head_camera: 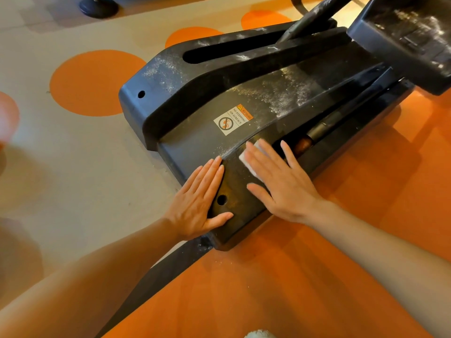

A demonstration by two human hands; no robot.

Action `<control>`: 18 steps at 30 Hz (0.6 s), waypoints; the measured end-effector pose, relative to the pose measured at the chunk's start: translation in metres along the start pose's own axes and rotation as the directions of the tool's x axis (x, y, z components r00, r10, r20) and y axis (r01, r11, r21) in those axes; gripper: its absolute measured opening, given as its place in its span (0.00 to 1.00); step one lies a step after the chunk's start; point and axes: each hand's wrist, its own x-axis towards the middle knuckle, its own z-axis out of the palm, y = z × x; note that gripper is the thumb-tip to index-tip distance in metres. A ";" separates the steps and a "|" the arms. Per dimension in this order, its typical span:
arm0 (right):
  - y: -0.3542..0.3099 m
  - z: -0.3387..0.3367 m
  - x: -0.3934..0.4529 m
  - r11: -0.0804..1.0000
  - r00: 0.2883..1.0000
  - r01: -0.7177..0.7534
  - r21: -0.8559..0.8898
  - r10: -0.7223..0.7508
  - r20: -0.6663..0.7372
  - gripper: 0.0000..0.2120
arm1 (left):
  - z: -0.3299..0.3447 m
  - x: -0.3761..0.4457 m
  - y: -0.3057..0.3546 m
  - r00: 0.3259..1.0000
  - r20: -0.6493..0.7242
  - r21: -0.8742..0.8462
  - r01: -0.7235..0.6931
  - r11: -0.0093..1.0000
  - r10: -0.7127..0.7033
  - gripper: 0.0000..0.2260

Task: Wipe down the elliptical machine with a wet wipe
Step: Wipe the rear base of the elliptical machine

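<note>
Orange floor (292, 276) | elliptical machine (244, 98) runs lower-left to upper-right | right hand (280, 181) flat on wet wipe (246, 158)

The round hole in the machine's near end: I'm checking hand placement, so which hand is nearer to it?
Left. The left hand lies flat right beside the round hole, thumb just below it. The right hand presses the wet wipe farther up to the right.

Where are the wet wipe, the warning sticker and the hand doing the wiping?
wet wipe (246, 160): head view, white edge showing beside the fingers.
warning sticker (232, 120): head view, its middle.
right hand (284, 184): head view, back of the hand.
</note>
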 end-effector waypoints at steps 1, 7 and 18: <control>0.002 0.002 -0.006 0.998 0.999 0.050 -0.030 -0.049 0.020 0.31 | 0.000 0.000 0.000 1.000 0.001 -0.002 0.002 1.000 -0.002 0.40; 0.042 -0.004 0.015 0.931 0.942 -0.334 0.144 0.337 0.008 0.37 | -0.001 0.001 -0.005 0.998 0.060 0.051 -0.020 0.998 0.017 0.40; 0.042 0.002 -0.008 0.960 0.967 -0.235 0.149 0.246 -0.060 0.32 | 0.000 0.001 -0.006 0.998 0.061 0.049 -0.024 0.999 0.021 0.40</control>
